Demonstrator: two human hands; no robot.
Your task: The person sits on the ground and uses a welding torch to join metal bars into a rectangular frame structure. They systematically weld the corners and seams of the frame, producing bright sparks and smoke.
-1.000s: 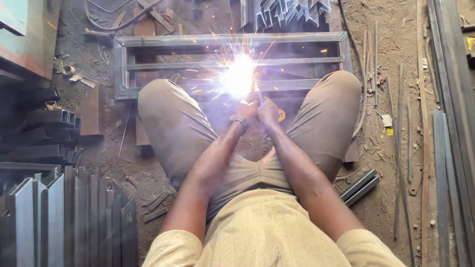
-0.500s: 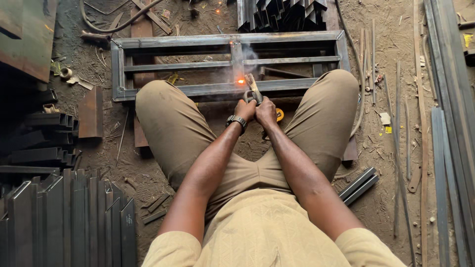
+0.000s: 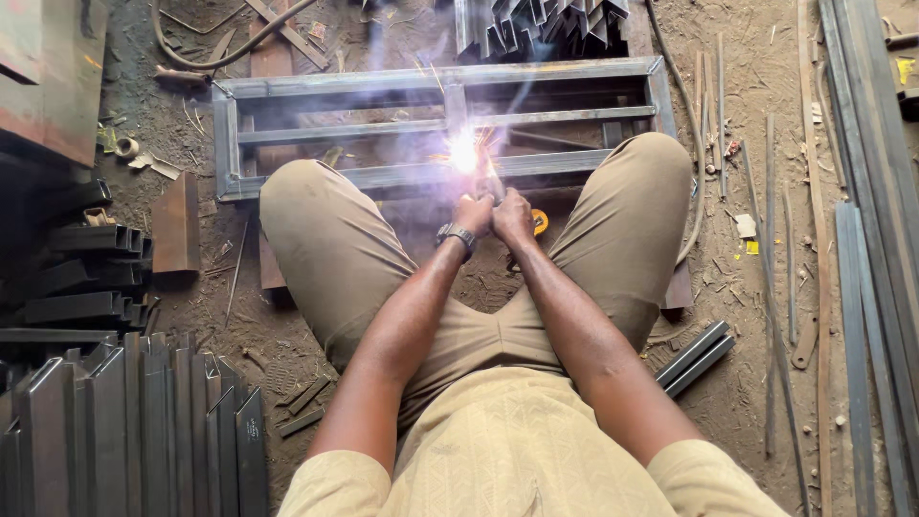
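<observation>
On the dirt floor, largest thing first.
Frame: steel frame (image 3: pixel 230 134), a long rectangle with its long axis running left to right, lying flat just beyond the knees.
Angle stock: cut pieces (image 3: pixel 124 421) stacked at lower left, well apart from the work.
Left hand (image 3: pixel 473 213): closed around the electrode holder (image 3: pixel 490 182), wristwatch on.
Right hand (image 3: pixel 513 216): closed too, pressed against the left.
Holder direction: tip points away from the body at the frame's near rail.
Arc (image 3: pixel 463 151): bright, with smoke.
Step, as I judge: mid-weld at the upright joint.
Next move calls for: steady hands and an even gap.
</observation>
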